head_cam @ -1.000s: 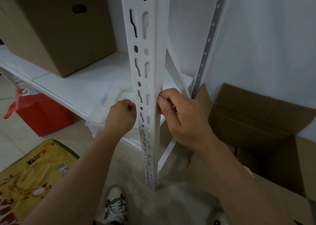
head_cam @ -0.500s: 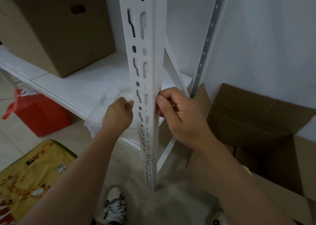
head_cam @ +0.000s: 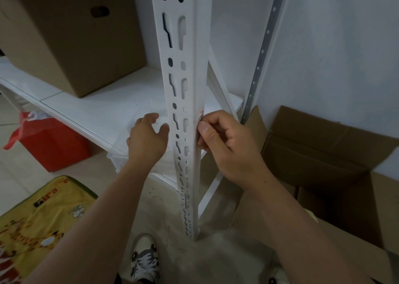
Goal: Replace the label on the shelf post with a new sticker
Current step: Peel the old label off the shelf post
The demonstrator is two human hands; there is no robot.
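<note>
A white slotted shelf post (head_cam: 183,72) runs down the middle of the head view. On its right face, a small label with red marks (head_cam: 201,115) shows just above my right thumb; most of it is hidden. My right hand (head_cam: 224,141) pinches at that label's edge with thumb and fingertips against the post's right side. My left hand (head_cam: 146,139) hovers just left of the post with fingers spread, holding nothing, above a clear plastic bag (head_cam: 129,154) on the shelf.
A white shelf board (head_cam: 103,111) carries a closed cardboard box (head_cam: 71,37) at the back left. An open cardboard box (head_cam: 323,154) stands on the floor to the right. A red bag (head_cam: 51,143), a yellow mat (head_cam: 36,219) and my shoe (head_cam: 144,260) are below.
My left hand has let go of the post's left edge and opened, drifting slightly left. My right hand stays pinched at the label on the post's right side.
</note>
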